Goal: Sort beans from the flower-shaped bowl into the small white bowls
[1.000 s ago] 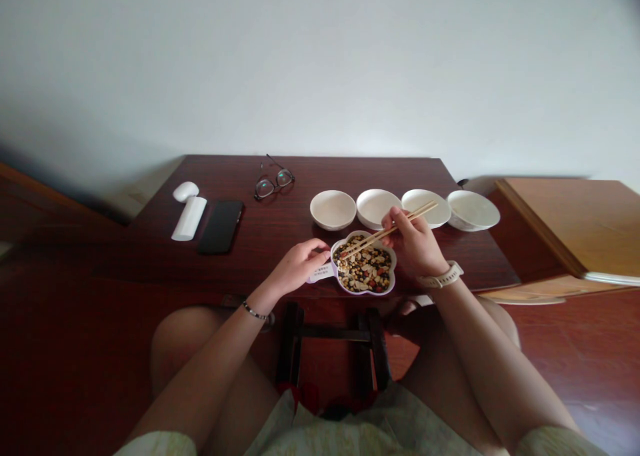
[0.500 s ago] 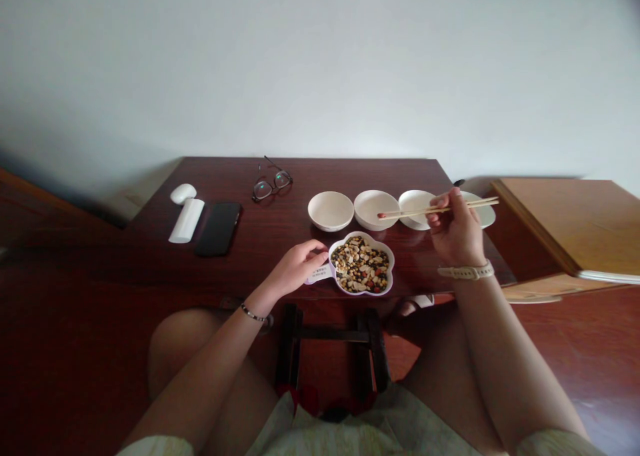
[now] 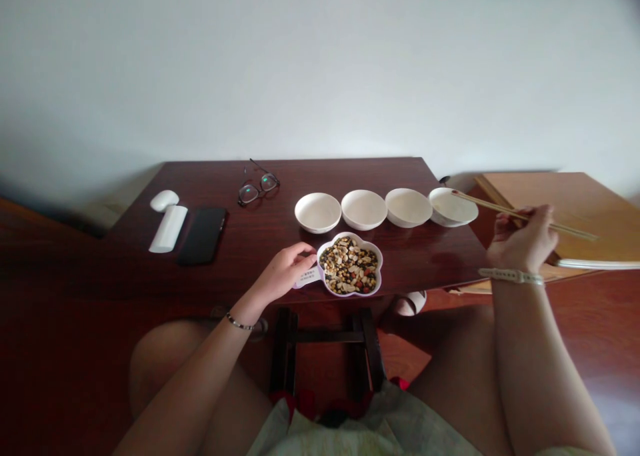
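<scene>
A flower-shaped purple dish (image 3: 379, 269) full of mixed beans sits at the near edge of the dark wooden table (image 3: 260, 243). My left hand (image 3: 284, 271) rests closed on the dish's white handle. My right hand (image 3: 523, 243) is off to the right of the table, closed on a pair of wooden chopsticks (image 3: 500, 209). Their tips reach over the rightmost white bowl (image 3: 453, 207). Whether a bean is between the tips I cannot tell. Three more white bowls stand in the same row: (image 3: 318, 212), (image 3: 364, 209), (image 3: 409, 207).
Glasses (image 3: 258, 186) lie at the back of the table. A black phone (image 3: 202, 235), a white case (image 3: 168, 228) and a small white object (image 3: 164, 199) lie at the left. A lighter wooden surface (image 3: 575, 209) adjoins on the right. A stool frame (image 3: 325, 349) stands between my knees.
My right hand lifted the chopsticks out of the bean dish and carried them rightward past the bowls to the rightmost one. The left hand stayed on the dish handle. The view shifted slightly right.
</scene>
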### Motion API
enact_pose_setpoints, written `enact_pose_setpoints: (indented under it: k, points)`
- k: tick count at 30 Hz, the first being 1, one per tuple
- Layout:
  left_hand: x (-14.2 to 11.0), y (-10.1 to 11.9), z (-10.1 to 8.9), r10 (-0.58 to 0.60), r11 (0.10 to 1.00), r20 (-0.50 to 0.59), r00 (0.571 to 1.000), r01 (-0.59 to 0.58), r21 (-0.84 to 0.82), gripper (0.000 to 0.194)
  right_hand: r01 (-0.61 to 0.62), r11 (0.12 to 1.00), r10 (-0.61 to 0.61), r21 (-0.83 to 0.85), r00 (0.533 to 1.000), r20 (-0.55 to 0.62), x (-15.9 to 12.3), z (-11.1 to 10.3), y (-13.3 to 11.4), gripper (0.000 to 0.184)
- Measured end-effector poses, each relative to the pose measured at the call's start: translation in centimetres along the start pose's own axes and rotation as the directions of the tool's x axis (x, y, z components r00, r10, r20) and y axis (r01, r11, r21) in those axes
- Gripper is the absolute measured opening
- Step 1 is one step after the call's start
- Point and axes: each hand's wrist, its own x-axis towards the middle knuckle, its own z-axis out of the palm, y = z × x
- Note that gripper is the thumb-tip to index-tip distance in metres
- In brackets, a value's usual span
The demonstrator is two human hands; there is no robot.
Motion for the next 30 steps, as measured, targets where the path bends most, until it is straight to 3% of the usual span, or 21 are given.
enact_pose_setpoints:
  k: [5, 10, 18, 23, 27, 30]
  points:
    - [0.2, -0.1, 0.0, 0.011, 1.0, -0.015, 1.0, -0.01, 0.011, 0.036, 0.111, 0.994, -0.111, -0.013, 0.994, 0.004, 0.8, -1.4, 0.5, 0.045]
    - [0.3, 0.1, 0.1, 0.039, 0.998, -0.027, 0.999, -0.038, 0.039, 0.035, 0.163, 0.987, -0.163, 0.005, 0.986, 0.041, 0.4, -1.4, 0.4, 0.041]
    - [0.2, 0.0, 0.0, 0.046, 0.998, -0.028, 0.999, -0.045, 0.041, 0.037, 0.081, 0.996, -0.091, 0.043, 0.939, 0.332, -2.8, 0.6, 0.6, 0.044]
    - [0.2, -0.2, 0.0, 0.021, 1.0, -0.017, 1.0, -0.021, 0.019, 0.039, -0.019, 1.0, 0.013, 0.006, 0.85, 0.526, -6.3, 2.2, 1.6, 0.039]
    - [0.1, -0.2, 0.0, 0.023, 1.0, -0.008, 1.0, -0.023, 0.004, 0.037, -0.081, 0.992, 0.124, -0.095, 0.7, 0.703, -9.8, 3.2, 2.2, 0.045]
    - [0.1, -0.2, 0.0, 0.028, 1.0, -0.006, 1.0, -0.028, 0.002, 0.038, -0.054, 0.973, 0.211, -0.223, 0.596, 0.775, -12.0, 3.7, 2.5, 0.049]
